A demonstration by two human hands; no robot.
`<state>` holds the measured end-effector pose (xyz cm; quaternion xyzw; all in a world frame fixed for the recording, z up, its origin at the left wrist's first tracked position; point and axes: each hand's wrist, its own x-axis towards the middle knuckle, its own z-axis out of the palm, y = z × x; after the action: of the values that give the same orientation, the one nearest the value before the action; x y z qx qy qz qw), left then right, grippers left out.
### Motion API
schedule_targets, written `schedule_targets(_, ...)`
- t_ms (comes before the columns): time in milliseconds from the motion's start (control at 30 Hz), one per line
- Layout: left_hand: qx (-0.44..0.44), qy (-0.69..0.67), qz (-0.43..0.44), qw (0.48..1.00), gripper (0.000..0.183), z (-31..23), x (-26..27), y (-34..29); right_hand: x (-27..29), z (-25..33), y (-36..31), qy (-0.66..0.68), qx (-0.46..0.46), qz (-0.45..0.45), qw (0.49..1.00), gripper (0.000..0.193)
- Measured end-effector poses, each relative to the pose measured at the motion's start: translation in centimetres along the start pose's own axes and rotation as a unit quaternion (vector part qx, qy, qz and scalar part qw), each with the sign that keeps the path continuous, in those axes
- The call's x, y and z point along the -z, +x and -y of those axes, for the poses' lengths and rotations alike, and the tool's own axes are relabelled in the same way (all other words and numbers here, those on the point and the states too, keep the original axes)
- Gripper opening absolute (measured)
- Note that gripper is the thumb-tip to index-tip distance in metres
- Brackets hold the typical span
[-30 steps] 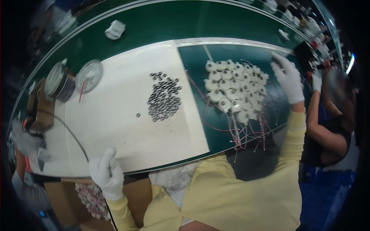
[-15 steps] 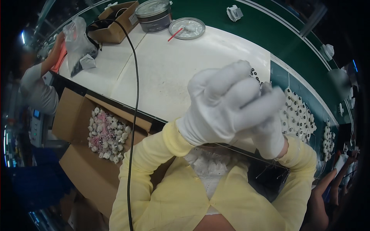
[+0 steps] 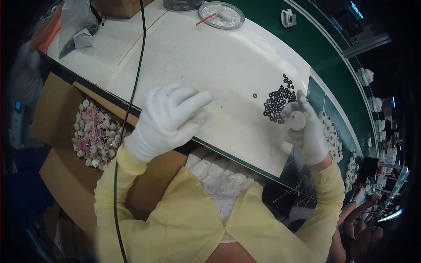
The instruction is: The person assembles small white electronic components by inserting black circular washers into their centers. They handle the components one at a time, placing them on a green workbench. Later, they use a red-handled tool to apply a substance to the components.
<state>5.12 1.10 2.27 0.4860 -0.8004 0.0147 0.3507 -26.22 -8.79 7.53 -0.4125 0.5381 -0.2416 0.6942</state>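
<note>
My right hand (image 3: 309, 136), in a white glove, grips a round white plastic part (image 3: 297, 120) with its flat face toward me. It is at the near right edge of a heap of small black rings (image 3: 278, 103) on the white tabletop (image 3: 188, 61). A single black ring (image 3: 255, 95) lies just left of the heap. My left hand (image 3: 171, 118), also gloved, hovers over the table's front edge near the cardboard box. Its fingers are stretched out and slightly bent, with nothing visible in them.
An open cardboard box (image 3: 57, 114) at left holds several white parts with pink wires (image 3: 94, 136). A black cable (image 3: 139, 65) hangs across the view. A lid with white paste (image 3: 226, 16) and a red stick lies at the back. White parts (image 3: 333, 140) line the right side, beside a green conveyor (image 3: 322, 52).
My hands were close together in front of me. They have moved apart, the left to the left, the right staying at right, where the round white part and ring heap now show.
</note>
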Motion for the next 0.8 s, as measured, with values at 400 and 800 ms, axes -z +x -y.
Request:
schedule_targets(400, 0.042, 0.06, -0.057, 0.996, 0.028, 3.8, -1.4, -4.4, -1.5, 0.6, 3.6, -0.098, 0.028, -0.024, 0.994, 0.039)
schedule_targets(800, 0.04, 0.069, -0.112, 0.99, 0.039, 4.4, -2.6, -4.7, -3.0, 0.6, 4.3, -0.401, 0.116, -0.003, 0.909, 0.025)
